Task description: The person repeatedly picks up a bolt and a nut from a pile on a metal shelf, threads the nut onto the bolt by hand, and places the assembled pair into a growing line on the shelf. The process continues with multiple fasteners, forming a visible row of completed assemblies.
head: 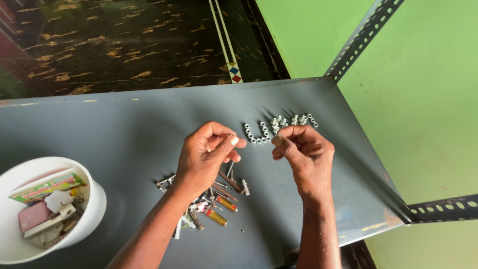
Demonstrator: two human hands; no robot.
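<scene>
Left hand (206,152) pinches a small bolt (230,168) above scattered screws (209,204); right hand (303,149) hovers near a row of nuts (279,125) on the grey metal shelf (124,129)

counts on the shelf

i see two hands: left hand (206,154), right hand (303,149). one white bowl (97,199). one grey shelf (124,129). nuts (279,124) in a row, roughly a dozen and a half, too small to count exactly. two slotted angle posts (361,37).
</scene>
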